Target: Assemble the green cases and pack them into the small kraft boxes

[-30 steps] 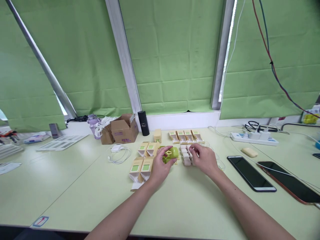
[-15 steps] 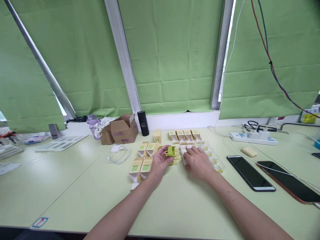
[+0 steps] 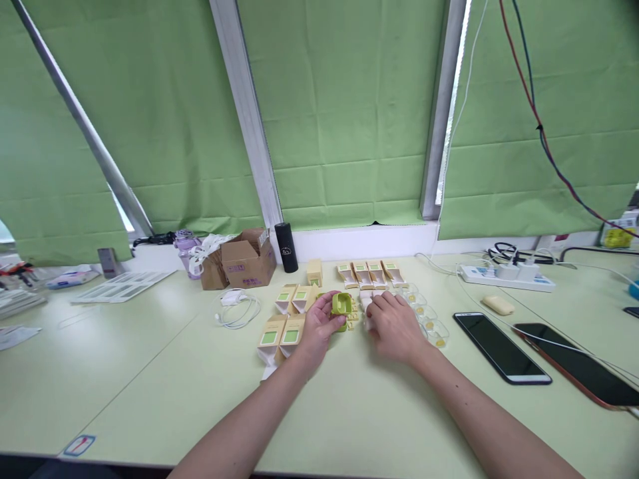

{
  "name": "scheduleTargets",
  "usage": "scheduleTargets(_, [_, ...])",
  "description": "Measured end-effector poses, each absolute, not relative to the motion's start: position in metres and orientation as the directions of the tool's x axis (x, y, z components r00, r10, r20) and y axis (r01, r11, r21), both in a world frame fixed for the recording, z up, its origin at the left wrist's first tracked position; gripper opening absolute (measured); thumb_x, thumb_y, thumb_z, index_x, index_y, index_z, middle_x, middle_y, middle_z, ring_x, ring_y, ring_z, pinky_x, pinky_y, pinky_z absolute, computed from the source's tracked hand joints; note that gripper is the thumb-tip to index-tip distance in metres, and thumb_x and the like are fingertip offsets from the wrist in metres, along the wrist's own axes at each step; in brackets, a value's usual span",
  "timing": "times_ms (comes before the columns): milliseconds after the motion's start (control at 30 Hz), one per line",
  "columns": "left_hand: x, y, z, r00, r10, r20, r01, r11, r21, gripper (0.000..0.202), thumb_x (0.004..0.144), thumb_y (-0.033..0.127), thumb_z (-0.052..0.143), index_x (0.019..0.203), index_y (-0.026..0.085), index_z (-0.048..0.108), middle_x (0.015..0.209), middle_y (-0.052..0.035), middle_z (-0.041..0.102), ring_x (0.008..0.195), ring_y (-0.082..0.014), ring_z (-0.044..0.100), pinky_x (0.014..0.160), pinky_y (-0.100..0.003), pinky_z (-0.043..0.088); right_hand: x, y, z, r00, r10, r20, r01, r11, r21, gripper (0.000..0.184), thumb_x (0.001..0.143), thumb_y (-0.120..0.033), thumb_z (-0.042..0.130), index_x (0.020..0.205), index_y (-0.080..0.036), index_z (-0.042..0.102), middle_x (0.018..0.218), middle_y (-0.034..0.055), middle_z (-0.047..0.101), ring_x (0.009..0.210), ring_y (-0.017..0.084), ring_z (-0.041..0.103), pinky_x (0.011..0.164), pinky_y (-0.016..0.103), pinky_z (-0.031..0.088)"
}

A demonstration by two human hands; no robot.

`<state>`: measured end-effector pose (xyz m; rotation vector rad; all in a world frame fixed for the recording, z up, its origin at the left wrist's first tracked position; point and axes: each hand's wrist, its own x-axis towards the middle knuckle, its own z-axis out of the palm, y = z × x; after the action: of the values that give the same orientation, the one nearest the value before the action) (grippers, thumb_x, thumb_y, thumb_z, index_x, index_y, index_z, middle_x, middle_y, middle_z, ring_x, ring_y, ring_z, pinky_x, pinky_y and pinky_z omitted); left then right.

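My left hand [image 3: 316, 328] is closed around a small green case [image 3: 341, 305], held upright just above the table. My right hand [image 3: 394, 326] lies knuckles up over a cluster of small pale pink cases [image 3: 367, 301], its fingers curled down onto them; what they grip is hidden. Small yellow pieces [image 3: 353, 315] lie between the two hands. Tan cartons with green labels [image 3: 282, 334] lie left of my left hand, and a row of open cartons [image 3: 369, 273] stands behind the hands. Clear plastic trays [image 3: 429, 319] sit to the right of my right hand.
Two phones [image 3: 502, 346] lie at the right, with a power strip [image 3: 506, 276] and cables behind them. A brown cardboard box [image 3: 247, 259], a black cylinder [image 3: 286, 247], a purple bottle [image 3: 186, 247] and a white cable [image 3: 237, 307] stand at the back left. Green blinds cover the windows.
My left hand turned the green case upright. My right hand slid left and came down over the pink cases, uncovering the clear trays to its right.
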<state>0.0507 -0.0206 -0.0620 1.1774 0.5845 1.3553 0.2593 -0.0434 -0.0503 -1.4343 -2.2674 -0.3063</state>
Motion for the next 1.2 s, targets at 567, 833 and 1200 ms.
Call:
scheduleTargets(567, [0.049, -0.018, -0.065, 0.140, 0.941, 0.308, -0.361, -0.241, 0.901, 0.067, 0.064, 0.027, 0.101, 0.124, 0.018, 0.073, 0.124, -0.0121, 0.076, 0.109, -0.0246, 0.072, 0.094, -0.035, 0.058, 0.238, -0.038, -0.054, -0.125, 0.964, 0.234, -0.612, 0.111, -0.783, 0.039, 0.075, -0.051, 0.093, 0.092, -0.021, 0.075, 0.085, 0.0040, 0.071, 0.069, 0.017, 0.058, 0.061, 0.030, 0.043])
scheduleTargets(833, [0.049, -0.016, -0.067, 0.160, 0.934, 0.319, -0.357, -0.247, 0.901, 0.065, 0.063, 0.024, 0.099, 0.122, 0.018, 0.074, 0.122, -0.0119, 0.077, 0.108, -0.0262, 0.074, 0.098, -0.038, 0.059, 0.239, -0.036, -0.061, -0.143, 0.964, 0.223, -0.617, 0.089, -0.782, 0.049, 0.068, -0.042, 0.100, 0.103, -0.024, 0.071, 0.096, 0.0064, 0.078, 0.084, 0.023, 0.073, 0.070, 0.035, 0.056])
scheduleTargets(1200, [0.049, -0.018, -0.065, 0.143, 0.944, 0.296, -0.342, -0.234, 0.910, 0.064, 0.064, 0.022, 0.097, 0.123, 0.017, 0.074, 0.121, -0.0120, 0.076, 0.104, -0.0248, 0.074, 0.092, -0.036, 0.061, 0.238, -0.043, -0.056, -0.126, 0.962, 0.243, -0.556, 0.134, -0.820, 0.047, 0.067, -0.038, 0.098, 0.103, -0.024, 0.070, 0.096, 0.0030, 0.072, 0.081, 0.020, 0.068, 0.073, 0.034, 0.056])
